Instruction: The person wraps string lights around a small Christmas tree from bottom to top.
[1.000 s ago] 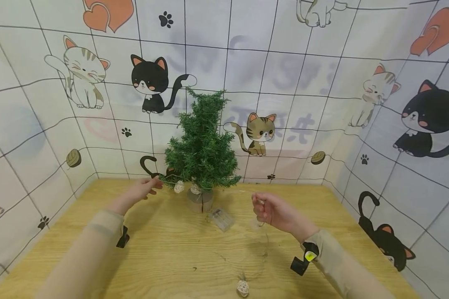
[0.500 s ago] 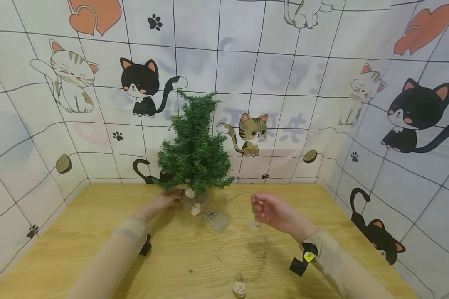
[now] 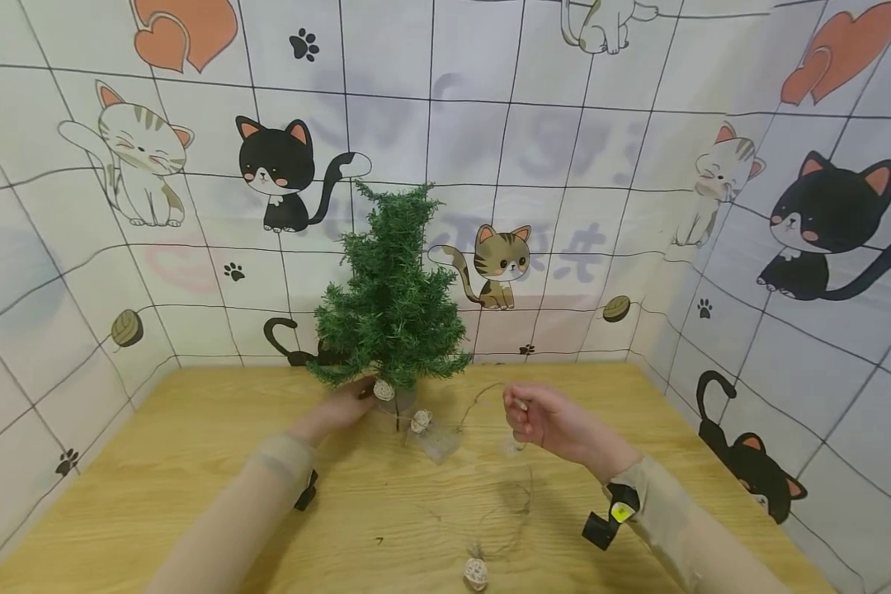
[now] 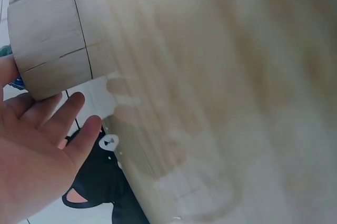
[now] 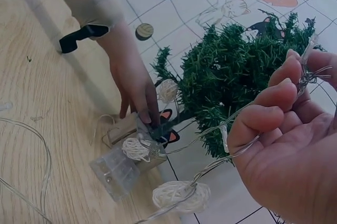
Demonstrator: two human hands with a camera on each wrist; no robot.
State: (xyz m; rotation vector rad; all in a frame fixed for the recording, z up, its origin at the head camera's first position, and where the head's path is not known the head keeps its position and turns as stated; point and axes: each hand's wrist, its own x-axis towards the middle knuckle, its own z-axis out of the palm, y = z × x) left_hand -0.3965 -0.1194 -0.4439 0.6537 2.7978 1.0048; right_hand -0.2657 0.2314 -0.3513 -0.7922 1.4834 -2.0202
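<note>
A small artificial Christmas tree [image 3: 397, 297] stands on a round wooden base [image 4: 50, 37] near the back wall. My left hand [image 3: 341, 404] grips that base from the left; in the left wrist view the thumb and first fingers are at its edge, while the outer fingers extend past it. My right hand [image 3: 553, 425] pinches the clear wire of a string light [image 5: 205, 168], bunched between thumb and fingertips. White woven balls hang along the string: one ball [image 3: 384, 389] is against the base, another ball [image 3: 421, 421] is beside it over the battery box [image 3: 440, 445].
Nearer me on the wooden table [image 3: 267, 536] lies another woven ball [image 3: 475, 573] with its loose wire [image 3: 523, 503] trailing up toward the right hand. A cat-printed sheet [image 3: 549, 148] covers the walls behind and on both sides.
My left hand has moved from the branches' left side right and down to the base. The tree and the hanging balls have shifted slightly right. My right hand keeps nearly the same place.
</note>
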